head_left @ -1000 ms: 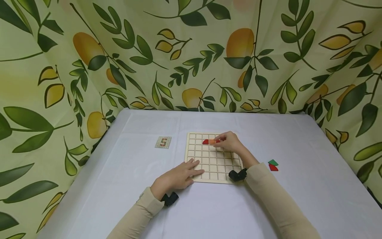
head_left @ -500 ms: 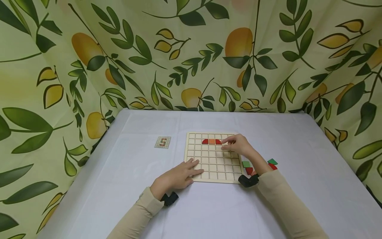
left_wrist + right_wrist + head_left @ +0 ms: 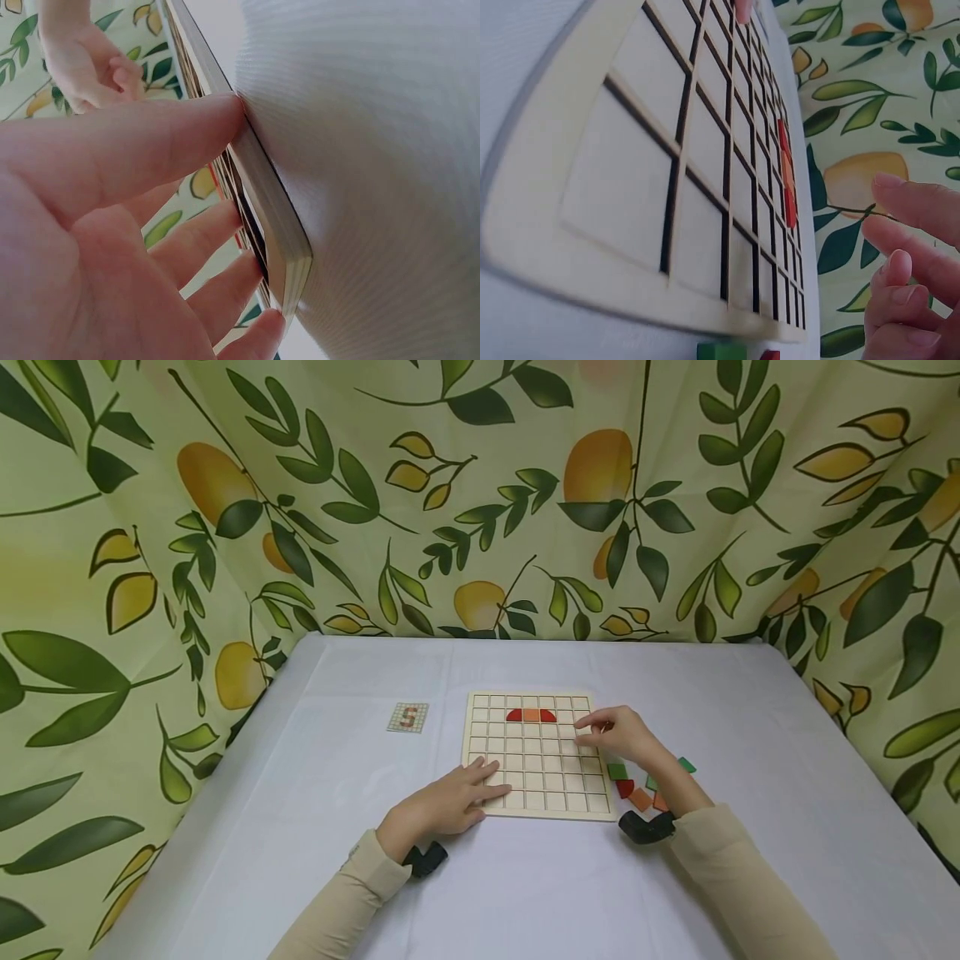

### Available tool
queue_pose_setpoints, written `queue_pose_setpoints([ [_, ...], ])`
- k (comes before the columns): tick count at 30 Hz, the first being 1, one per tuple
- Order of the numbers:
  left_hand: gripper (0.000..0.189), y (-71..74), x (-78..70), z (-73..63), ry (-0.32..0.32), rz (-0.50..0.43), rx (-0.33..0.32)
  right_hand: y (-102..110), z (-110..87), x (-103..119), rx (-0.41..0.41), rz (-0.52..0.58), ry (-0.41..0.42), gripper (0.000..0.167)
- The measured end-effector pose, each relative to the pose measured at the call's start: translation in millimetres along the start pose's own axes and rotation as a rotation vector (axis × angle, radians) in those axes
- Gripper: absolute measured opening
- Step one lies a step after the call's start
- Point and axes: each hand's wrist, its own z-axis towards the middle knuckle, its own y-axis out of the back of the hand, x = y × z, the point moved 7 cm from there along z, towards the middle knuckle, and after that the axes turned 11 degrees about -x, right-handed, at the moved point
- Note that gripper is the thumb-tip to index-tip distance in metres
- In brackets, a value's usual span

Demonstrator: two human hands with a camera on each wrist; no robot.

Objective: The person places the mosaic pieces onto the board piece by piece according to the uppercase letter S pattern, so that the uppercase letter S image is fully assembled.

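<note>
A pale wooden grid board [image 3: 525, 768] lies on the white table. Three pieces sit side by side in its second row from the back: a red rounded piece [image 3: 514, 716], an orange square [image 3: 531, 715] and another red rounded piece [image 3: 548, 716]. My left hand [image 3: 450, 797] rests on the board's near left corner with fingers spread; in the left wrist view its thumb [image 3: 202, 127] lies against the board's edge. My right hand [image 3: 618, 732] hovers over the board's right edge, fingers loosely bent and nothing between them, as the right wrist view also shows.
Right of the board lie loose pieces: a green square [image 3: 617, 772], a red rounded piece [image 3: 625, 789], an orange square [image 3: 641, 799] and several more, partly behind the right forearm. A small pattern card [image 3: 408, 717] with an S shape lies left of the board. A leaf-print curtain [image 3: 480, 510] hangs behind.
My right hand has let go of the right red piece, now set beside the orange square, and moved right and toward me, uncovering loose pieces. My left hand has stayed put.
</note>
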Motion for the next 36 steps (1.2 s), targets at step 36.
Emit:
queue_pose_setpoints([
  [36, 0.049, 0.3, -0.3, 0.7, -0.015, 0.007, -0.003, 16.7, -34.0, -51.1, 0.067, -0.059, -0.071, 0.03],
])
